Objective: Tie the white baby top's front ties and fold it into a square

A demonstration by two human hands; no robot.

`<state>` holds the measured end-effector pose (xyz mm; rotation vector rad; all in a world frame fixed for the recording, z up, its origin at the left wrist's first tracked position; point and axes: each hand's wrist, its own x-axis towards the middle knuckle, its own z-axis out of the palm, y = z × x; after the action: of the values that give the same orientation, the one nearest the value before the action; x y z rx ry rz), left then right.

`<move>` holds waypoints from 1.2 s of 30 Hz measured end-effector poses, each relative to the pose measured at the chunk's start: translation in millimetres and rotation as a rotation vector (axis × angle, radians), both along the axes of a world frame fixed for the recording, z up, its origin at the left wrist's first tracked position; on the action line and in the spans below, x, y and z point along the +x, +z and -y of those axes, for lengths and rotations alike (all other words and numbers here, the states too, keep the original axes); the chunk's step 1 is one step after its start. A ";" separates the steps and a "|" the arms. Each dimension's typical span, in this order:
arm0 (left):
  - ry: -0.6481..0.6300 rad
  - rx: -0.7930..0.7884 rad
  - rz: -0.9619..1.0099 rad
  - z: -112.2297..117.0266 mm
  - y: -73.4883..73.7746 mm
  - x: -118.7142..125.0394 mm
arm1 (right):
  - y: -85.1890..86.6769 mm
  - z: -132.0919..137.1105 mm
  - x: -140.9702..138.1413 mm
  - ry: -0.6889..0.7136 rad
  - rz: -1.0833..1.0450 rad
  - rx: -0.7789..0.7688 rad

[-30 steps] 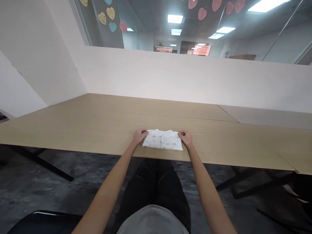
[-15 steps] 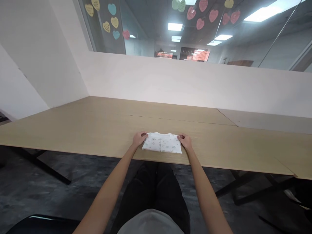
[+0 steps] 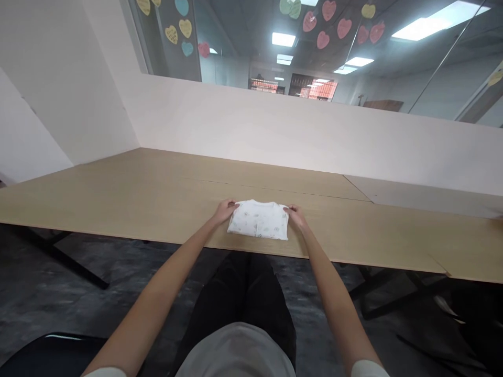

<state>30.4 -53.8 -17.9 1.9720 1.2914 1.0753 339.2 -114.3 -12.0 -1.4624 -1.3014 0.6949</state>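
In the head view, the left hand (image 3: 225,210) and right hand (image 3: 296,215) pinch 2 far corners of the folded garment (image 3: 258,220) near the front edge of the tan table (image 3: 118,193), before a white wall (image 3: 236,120) and hearts-covered window (image 3: 236,55).

Wht garment (image 3: 258,220), sm. motifs; tan tbl (image 3: 137,193).

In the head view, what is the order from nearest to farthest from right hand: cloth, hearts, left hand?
1. Cloth: touching the right hand, on its left.
2. Left hand: beyond the cloth, left.
3. Hearts: up on the glass.
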 end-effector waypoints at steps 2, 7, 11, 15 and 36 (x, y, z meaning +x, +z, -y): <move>0.005 0.071 0.065 -4.3 29.8 2.2 | 32.2 0.0 4.3 0.008 -0.112 0.091; -0.042 0.390 0.067 -10.8 125.5 -2.1 | 123.2 -1.1 26.5 0.005 -0.014 0.397; 0.065 0.530 -0.053 -11.9 164.7 -7.6 | 159.1 1.7 39.7 0.006 0.222 0.398; 0.068 0.426 -0.269 -21.0 141.5 -7.3 | 138.0 -3.8 41.2 -0.031 0.618 0.239; 0.083 -0.213 -0.692 -22.5 19.7 -120.6 | 1.4 1.0 107.4 0.005 0.809 -0.354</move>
<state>-90.2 -31.3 1.8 2.2152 1.7552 0.2475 446.7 -115.3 -10.6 -2.1548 -1.8420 0.3372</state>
